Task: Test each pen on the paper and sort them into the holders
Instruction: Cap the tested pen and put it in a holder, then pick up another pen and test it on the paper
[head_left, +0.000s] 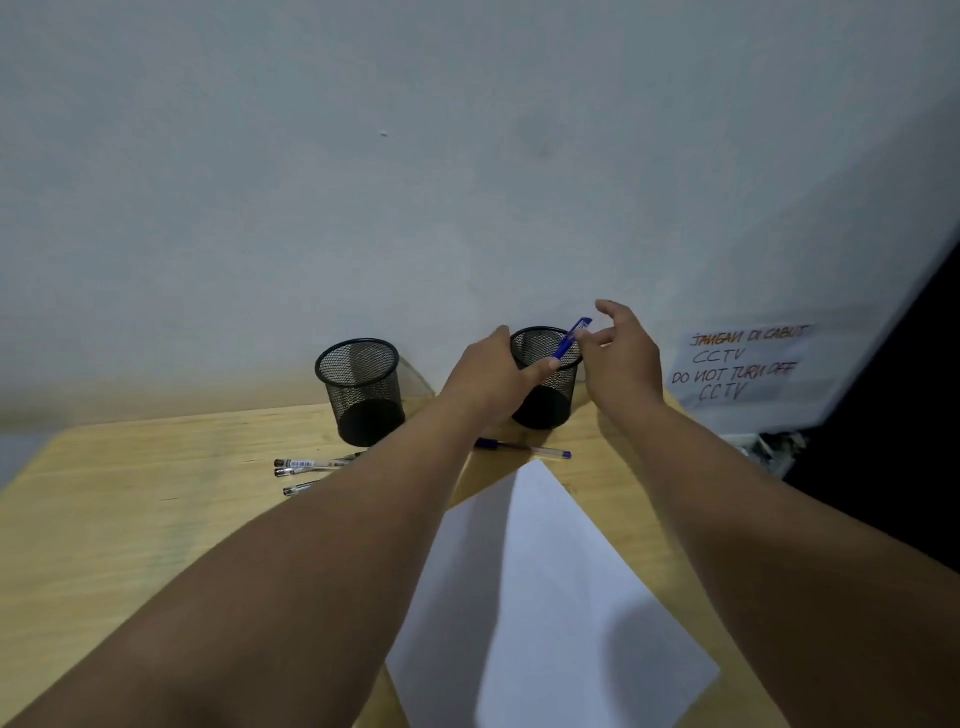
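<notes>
Right hand (621, 358) fingers (597, 339) loosely spread, pinching nothing, just beside blue plastic pen (571, 339) leaning tilted inside right black wire-mesh holder (545, 379). Left hand (485, 374) wrapped around that holder's side. Standing on wooden tabletop (130, 493).

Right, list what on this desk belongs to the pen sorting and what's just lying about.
Belongs: blue pen going into the right holder, left holder, paper, loose pens, blue-capped pen.
Lying about: CCTV notice on the wall.
</notes>
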